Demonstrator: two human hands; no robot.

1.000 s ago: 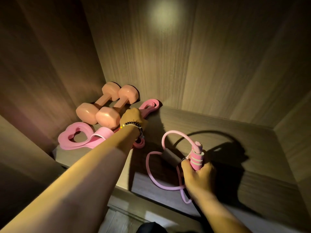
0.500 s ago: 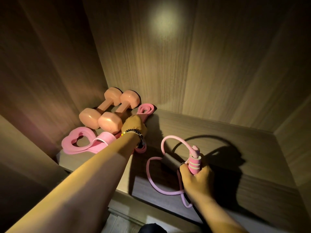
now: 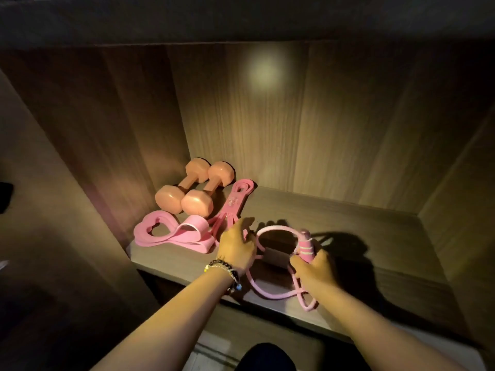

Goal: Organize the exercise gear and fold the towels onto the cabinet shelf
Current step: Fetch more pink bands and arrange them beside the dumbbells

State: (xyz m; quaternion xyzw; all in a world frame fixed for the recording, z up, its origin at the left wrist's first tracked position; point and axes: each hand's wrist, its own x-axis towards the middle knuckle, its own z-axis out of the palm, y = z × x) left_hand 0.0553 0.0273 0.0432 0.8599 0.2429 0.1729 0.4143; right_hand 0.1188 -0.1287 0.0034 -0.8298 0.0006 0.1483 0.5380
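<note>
Right hand (image 3: 316, 269) grips the striped jump-rope handles (image 3: 305, 249) near the shelf's front edge (image 3: 187, 274), rope (image 3: 267, 293) trailing over it; left hand (image 3: 235, 247), fingers loosely spread, reaches the rope loop, contact unclear; bare shelf to the right; dumbbells (image 3: 192, 188) and bands (image 3: 171, 234) fill the left corner.

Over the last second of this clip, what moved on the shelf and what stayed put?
The left hand came off the folded resistance band beside the dumbbells and swung right to the jump rope's cord; whether it grips the cord is unclear. The right hand still grips the striped jump rope handle. Dumbbells, wide pink loop band and resistance band lie as before.
</note>
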